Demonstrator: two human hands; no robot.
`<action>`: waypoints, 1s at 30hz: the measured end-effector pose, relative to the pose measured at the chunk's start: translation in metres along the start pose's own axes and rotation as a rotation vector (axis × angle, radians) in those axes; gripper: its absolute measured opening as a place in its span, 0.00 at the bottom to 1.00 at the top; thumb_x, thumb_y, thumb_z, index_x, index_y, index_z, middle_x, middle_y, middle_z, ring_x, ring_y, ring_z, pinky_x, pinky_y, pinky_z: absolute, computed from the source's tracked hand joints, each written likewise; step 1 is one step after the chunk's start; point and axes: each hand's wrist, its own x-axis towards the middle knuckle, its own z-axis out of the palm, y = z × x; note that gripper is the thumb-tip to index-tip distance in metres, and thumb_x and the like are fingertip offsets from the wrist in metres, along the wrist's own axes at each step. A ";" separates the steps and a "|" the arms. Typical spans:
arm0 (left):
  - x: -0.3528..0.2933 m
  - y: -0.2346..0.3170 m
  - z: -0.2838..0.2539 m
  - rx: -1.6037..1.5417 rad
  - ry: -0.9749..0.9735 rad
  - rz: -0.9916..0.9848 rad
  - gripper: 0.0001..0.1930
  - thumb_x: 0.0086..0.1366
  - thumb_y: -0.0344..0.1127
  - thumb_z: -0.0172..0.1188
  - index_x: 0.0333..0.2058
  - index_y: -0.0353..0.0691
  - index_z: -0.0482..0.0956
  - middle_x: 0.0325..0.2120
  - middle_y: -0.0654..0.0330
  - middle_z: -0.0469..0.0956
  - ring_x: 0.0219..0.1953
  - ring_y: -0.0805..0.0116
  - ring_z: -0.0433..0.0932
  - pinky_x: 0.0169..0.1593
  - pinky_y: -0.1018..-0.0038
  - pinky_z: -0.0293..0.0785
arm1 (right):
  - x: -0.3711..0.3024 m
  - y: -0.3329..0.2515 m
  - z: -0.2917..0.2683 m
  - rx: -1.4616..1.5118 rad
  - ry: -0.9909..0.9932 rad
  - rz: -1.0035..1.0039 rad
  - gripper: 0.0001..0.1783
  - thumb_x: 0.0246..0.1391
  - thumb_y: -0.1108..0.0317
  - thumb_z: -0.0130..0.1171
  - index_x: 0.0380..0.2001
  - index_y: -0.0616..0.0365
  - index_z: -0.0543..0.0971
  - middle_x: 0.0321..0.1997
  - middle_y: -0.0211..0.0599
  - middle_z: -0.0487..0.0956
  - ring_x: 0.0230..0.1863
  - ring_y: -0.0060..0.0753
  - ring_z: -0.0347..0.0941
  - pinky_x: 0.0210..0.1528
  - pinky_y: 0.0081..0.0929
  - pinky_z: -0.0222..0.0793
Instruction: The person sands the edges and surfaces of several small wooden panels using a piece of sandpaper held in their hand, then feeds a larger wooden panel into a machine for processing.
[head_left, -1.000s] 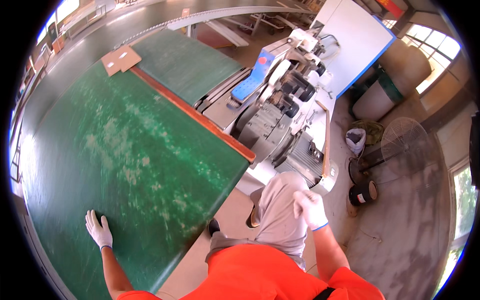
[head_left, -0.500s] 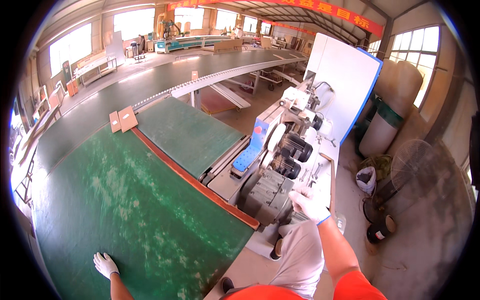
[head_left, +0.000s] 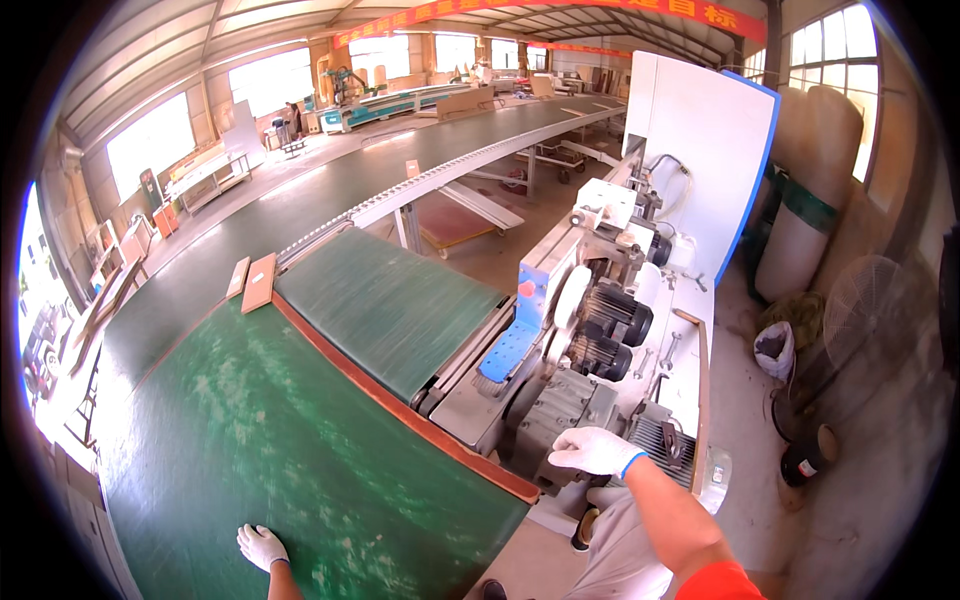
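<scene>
Moved forward, right hand (head_left: 592,452) hangs half-curled, contents unclear, beside gearbox (head_left: 562,410); left hand (head_left: 262,547), fingers spread, is nearer 2 panels (head_left: 259,283) ahead.

The near green table (head_left: 330,470) looks smooth and slightly glossy, scuffed with pale scratches; the strip (head_left: 405,411) along its right edge looks like worn reddish wood. The left hand (head_left: 262,548) and right hand (head_left: 597,452) are covered in matt white cloth. The grey gearbox (head_left: 565,412) at right is dull metal, the blue plate (head_left: 510,350) smooth and perforated, the far white cabinet (head_left: 690,150) smooth and painted-looking
</scene>
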 end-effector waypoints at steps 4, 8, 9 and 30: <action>-0.002 0.050 0.002 -0.019 -0.026 0.008 0.22 0.74 0.44 0.52 0.60 0.37 0.76 0.65 0.55 0.73 0.69 0.55 0.67 0.70 0.56 0.64 | -0.004 0.028 -0.009 -0.197 0.049 0.058 0.31 0.60 0.41 0.60 0.50 0.58 0.84 0.52 0.51 0.85 0.56 0.52 0.80 0.60 0.41 0.73; -0.007 0.090 0.008 -0.073 0.005 0.067 0.21 0.73 0.43 0.53 0.57 0.36 0.78 0.63 0.55 0.73 0.69 0.53 0.67 0.70 0.56 0.63 | -0.018 0.058 -0.026 0.020 0.183 0.097 0.31 0.59 0.41 0.62 0.48 0.61 0.84 0.47 0.50 0.87 0.52 0.52 0.82 0.57 0.42 0.75; -0.006 0.088 0.005 -0.082 0.026 0.088 0.21 0.73 0.43 0.53 0.57 0.36 0.78 0.63 0.55 0.74 0.69 0.52 0.67 0.70 0.55 0.62 | -0.016 0.057 -0.029 0.139 0.177 0.147 0.31 0.59 0.40 0.61 0.46 0.60 0.85 0.44 0.50 0.87 0.49 0.52 0.83 0.55 0.44 0.76; -0.215 0.237 -0.155 -1.699 -0.909 0.101 0.11 0.69 0.26 0.58 0.46 0.28 0.83 0.45 0.53 0.86 0.51 0.66 0.82 0.54 0.70 0.77 | -0.018 0.174 -0.024 -0.277 0.156 1.042 0.28 0.65 0.51 0.50 0.66 0.43 0.76 0.72 0.35 0.74 0.72 0.36 0.70 0.71 0.31 0.65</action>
